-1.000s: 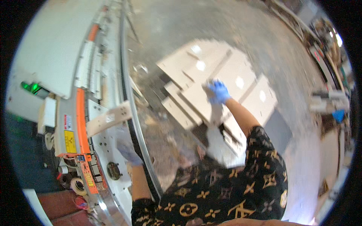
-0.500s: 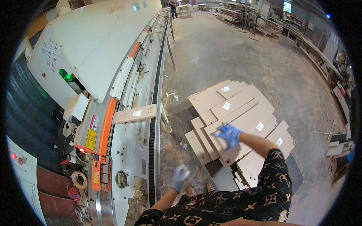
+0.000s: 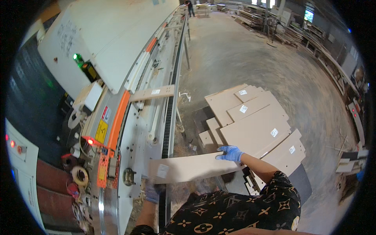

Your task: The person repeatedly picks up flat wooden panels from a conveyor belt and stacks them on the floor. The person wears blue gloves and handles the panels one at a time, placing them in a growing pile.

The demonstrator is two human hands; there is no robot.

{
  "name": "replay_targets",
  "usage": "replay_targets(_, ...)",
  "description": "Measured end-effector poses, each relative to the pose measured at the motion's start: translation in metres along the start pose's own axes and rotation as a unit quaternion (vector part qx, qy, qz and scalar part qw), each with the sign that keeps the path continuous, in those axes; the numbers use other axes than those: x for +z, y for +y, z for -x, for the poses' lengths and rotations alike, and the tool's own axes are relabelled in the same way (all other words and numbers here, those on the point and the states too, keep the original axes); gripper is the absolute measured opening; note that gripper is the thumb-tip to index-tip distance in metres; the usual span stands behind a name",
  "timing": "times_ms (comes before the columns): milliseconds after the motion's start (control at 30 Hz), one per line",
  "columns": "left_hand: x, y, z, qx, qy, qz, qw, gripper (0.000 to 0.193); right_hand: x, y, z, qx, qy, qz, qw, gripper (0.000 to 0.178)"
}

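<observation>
A long pale board (image 3: 196, 167) with a white label lies across from the stack side to the machine's edge. Around the upper edge of its right end curl the blue-gloved fingers of my right hand (image 3: 231, 153). My left hand (image 3: 152, 192), also gloved, is at the board's left end, over the machine's rail; motion blur hides its fingers. Farther along, a second labelled board (image 3: 160, 92) bridges the orange strip and the dark conveyor belt (image 3: 166, 133). To the right is a stack of similar boards (image 3: 254, 125), several with white labels.
The long white machine (image 3: 113, 35) fills the left side, with an orange guide strip (image 3: 120, 117) and a control box (image 3: 23, 150) with red lights. Tape rolls (image 3: 80, 176) sit low at its near end. A distant person (image 3: 190, 8) stands beyond; timber piles (image 3: 254, 19) line the far right.
My right hand has taken hold of a board, which now spans toward the machine. My left hand has moved left to its end. The other board has moved farther along the machine.
</observation>
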State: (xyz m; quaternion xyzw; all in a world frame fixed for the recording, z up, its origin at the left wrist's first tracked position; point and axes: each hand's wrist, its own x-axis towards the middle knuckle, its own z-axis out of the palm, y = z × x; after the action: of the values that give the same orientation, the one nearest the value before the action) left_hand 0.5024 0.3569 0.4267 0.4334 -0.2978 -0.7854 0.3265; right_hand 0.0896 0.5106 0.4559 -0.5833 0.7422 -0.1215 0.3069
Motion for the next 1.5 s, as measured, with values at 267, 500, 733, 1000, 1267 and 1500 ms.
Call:
replay_targets(267,-0.082,0.001,0.023,0.093,0.128,0.176,0.972,0.058,0.12,-0.095,-0.054,-0.083,-0.031,-0.309,0.947,0.034)
replay_targets(500,-0.086,-0.029,-0.018,0.27,0.222,0.158,0.924,0.049,0.131,-0.182,-0.084,-0.062,0.019,-0.207,0.976,0.023)
replay_targets(733,-0.161,0.022,-0.089,0.233,0.231,0.272,0.904,0.043,0.146,-0.178,-0.091,-0.146,0.21,-0.388,0.885,0.018)
replay_targets(1000,-0.199,0.018,-0.142,0.312,0.011,0.143,0.939,0.054,0.116,-0.112,-0.044,0.032,0.205,-0.363,0.908,0.023)
replay_targets(1267,-0.11,0.073,-0.146,0.073,0.204,0.158,0.963,0.061,0.087,0.001,0.019,0.171,0.331,-0.253,0.893,0.03)
replay_targets(1500,-0.116,0.112,-0.231,0.105,0.023,0.132,0.985,0.061,0.098,0.079,0.074,0.332,0.492,-0.458,0.662,0.036)
